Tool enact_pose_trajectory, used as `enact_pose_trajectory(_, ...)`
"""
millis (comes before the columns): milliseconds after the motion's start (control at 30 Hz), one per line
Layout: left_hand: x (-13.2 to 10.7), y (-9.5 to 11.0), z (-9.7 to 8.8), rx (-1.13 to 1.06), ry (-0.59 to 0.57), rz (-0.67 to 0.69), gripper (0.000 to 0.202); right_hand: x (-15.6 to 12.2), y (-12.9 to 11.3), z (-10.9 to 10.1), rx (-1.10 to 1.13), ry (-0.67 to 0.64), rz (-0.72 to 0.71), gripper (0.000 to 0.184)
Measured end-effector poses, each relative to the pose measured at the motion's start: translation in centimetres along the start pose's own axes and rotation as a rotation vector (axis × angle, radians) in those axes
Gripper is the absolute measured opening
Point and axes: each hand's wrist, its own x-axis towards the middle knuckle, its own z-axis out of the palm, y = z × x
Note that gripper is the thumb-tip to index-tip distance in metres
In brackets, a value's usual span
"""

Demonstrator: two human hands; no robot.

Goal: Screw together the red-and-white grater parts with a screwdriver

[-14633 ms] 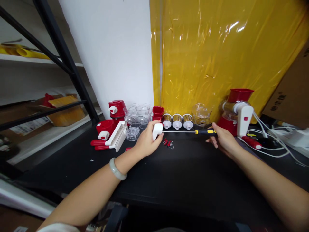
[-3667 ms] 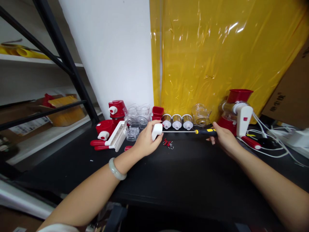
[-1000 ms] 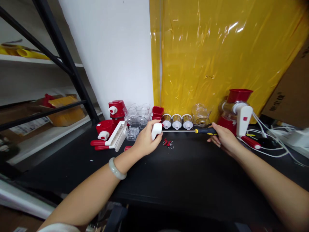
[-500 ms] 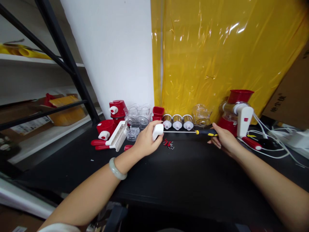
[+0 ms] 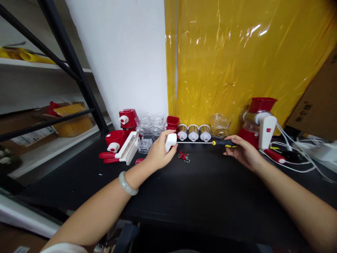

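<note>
My left hand [image 5: 160, 151] is closed around a white plastic crank handle [image 5: 171, 141], one end of which shows above the thumb. A bit of red shows at its right side; the rest is hidden in the palm. My right hand [image 5: 242, 151] grips the black and yellow handle of a screwdriver [image 5: 225, 143]. The long shaft lies level and its tip reaches the white part, though the exact contact is hidden. Below the shaft, several small red pieces and screws [image 5: 184, 156] lie on the black table [image 5: 205, 200].
Behind my hands stand three metal grater drums [image 5: 193, 133], clear plastic parts [image 5: 151, 124] and a red hopper [image 5: 172, 122]. Red bodies [image 5: 116, 140] and white crank arms [image 5: 129, 149] lie left. An assembled rotary grater [image 5: 259, 123] and white cables [image 5: 302, 154] occupy the right.
The screwdriver has shifted slightly left with my right hand, and the fingers have changed position on its handle. The white part in my left hand has moved slightly left and turned a little.
</note>
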Motion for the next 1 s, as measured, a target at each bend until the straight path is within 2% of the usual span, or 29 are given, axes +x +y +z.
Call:
enact_pose_trajectory(133, -0.05, -0.02, 0.09, 0.007, 0.008, 0.005, 0.050, 0.07, 0.24, -0.11, -0.058, -0.003, -0.034, 0.019)
enact_pose_trajectory(333, -0.05, 0.10, 0.07, 0.008, 0.011, 0.001, 0.050, 0.07, 0.37, 0.17, -0.180, 0.010, -0.060, 0.025)
enact_pose_trajectory(700, -0.07, 0.18, 0.00, 0.014, 0.021, 0.001, 0.050, 0.09, 0.46, 0.24, -0.194, 0.042, -0.046, 0.037)
enact_pose_trajectory(1000, -0.17, 0.19, -0.02, 0.071, 0.017, 0.031, 0.050, 0.13, 0.61, 0.10, -0.248, 0.076, -0.014, 0.039)
